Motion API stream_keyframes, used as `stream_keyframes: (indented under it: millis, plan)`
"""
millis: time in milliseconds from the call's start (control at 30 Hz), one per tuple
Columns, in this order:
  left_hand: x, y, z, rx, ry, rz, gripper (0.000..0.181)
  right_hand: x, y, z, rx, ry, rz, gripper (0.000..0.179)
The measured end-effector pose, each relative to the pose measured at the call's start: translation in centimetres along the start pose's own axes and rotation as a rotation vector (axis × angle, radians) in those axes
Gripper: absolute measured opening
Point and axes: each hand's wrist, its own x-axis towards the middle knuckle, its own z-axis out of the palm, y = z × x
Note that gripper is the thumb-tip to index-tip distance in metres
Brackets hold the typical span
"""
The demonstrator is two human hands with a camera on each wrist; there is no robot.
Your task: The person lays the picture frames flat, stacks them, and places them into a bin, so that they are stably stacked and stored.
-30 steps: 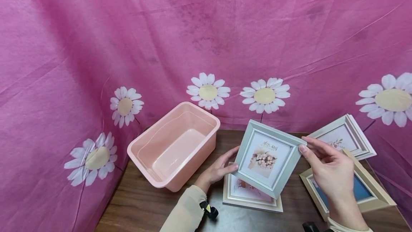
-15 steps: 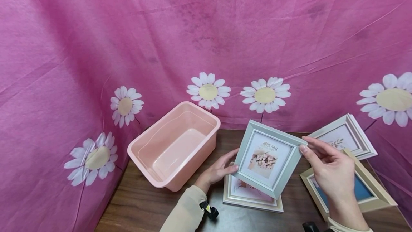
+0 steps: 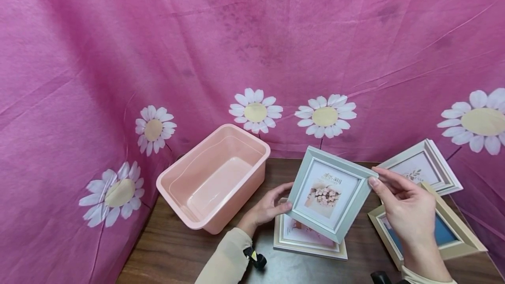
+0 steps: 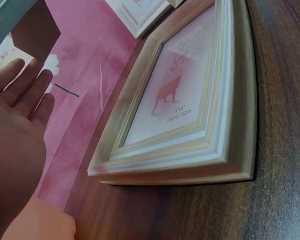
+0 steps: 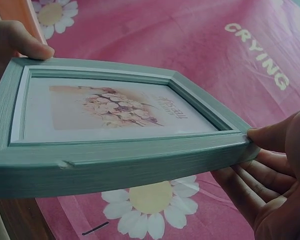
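Both my left hand (image 3: 268, 208) and right hand (image 3: 410, 209) pinch the green picture frame (image 3: 325, 194), raised over the worktop (image 3: 177, 253) before its back edge; I judge this the holding step, next move needing even grip.

Beyond the fingers (image 3: 392, 178), a creased magenta-pink cloth backdrop (image 3: 276, 30) rises like a wall and turns a corner to their left, printed with large white-petalled daisies (image 3: 255, 112) with pale yellow centres. In the right wrist view, pale yellow capital letters (image 5: 257, 56) reading "CRYING" show on the cloth past the fingers. Below the fingers spreads a dark brown wood-grain table (image 3: 158, 255), its near part catching a soft greyish sheen of light.
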Motion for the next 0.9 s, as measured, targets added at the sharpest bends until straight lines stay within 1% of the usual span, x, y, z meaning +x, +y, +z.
stream_keyframes:
  millis: [133,267,467,633,900]
  plan:
    - [0.00,0.01,-0.05,-0.014,-0.003,0.002,0.097,0.10,0.17,-0.06,0.063,0.008,0.002,0.026]
    - [0.00,-0.08,-0.05,-0.030,0.003,0.021,0.093,0.17,0.32,-0.14,0.085,0.015,-0.004,0.026]
    - [-0.17,-0.28,-0.05,-0.054,0.015,0.066,0.081,0.20,0.43,-0.21,0.080,0.026,0.011,0.026]
    - [-0.36,-0.52,-0.10,-0.067,0.021,0.075,0.075,0.19,0.49,-0.24,0.068,0.036,0.026,0.026]
    - [-0.75,-0.66,-0.22,-0.056,0.062,0.088,0.065,0.32,0.65,-0.21,0.092,0.038,0.017,0.026]
